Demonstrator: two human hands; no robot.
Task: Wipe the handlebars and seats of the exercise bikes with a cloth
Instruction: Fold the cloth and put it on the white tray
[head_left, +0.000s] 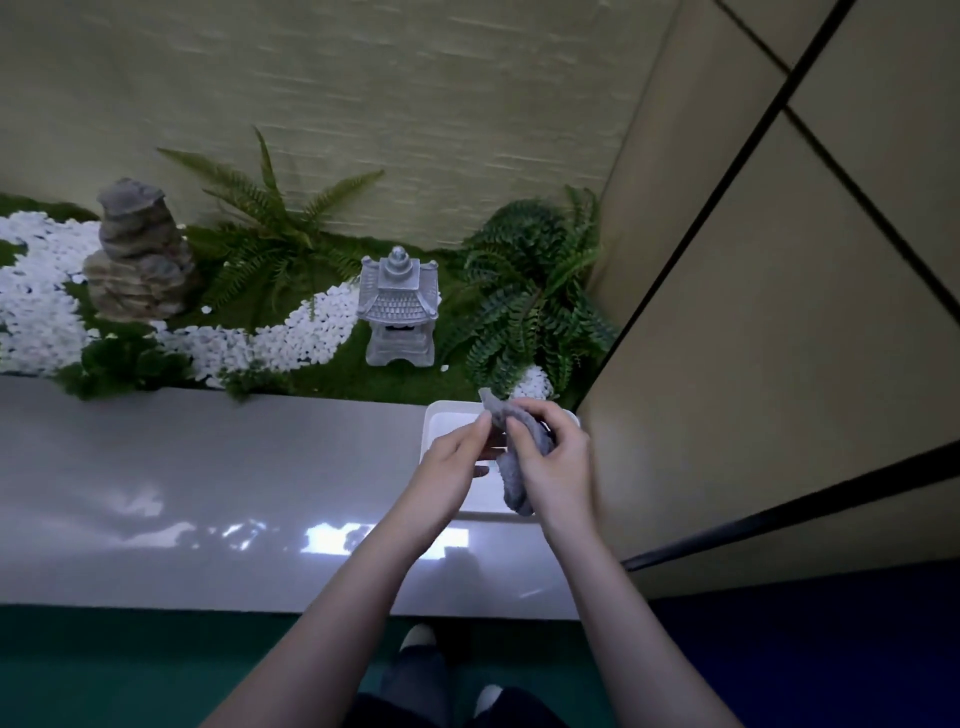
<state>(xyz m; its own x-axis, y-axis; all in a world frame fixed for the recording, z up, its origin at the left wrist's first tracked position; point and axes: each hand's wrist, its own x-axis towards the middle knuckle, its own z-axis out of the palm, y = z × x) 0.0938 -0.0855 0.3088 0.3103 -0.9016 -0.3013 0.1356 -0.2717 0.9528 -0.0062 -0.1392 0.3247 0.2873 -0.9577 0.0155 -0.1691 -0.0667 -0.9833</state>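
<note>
Two-handed, holding a twisted grey terry cloth (513, 480) upright just over a white rectangular plastic tray (432, 431) at the right end of a glossy pale grey ledge (208, 493). Clasping the cloth's upper part with the curled fingers and thumb of the right hand (558, 467); pinching its left edge near the top with the fingertips of the left hand (452, 467). Facing, beyond the ledge, a small grey stone pagoda lantern (400, 306), a layered grey rock (137, 254), dark green ferns (524, 291) and a winding band of white pebbles (36, 296).
</note>
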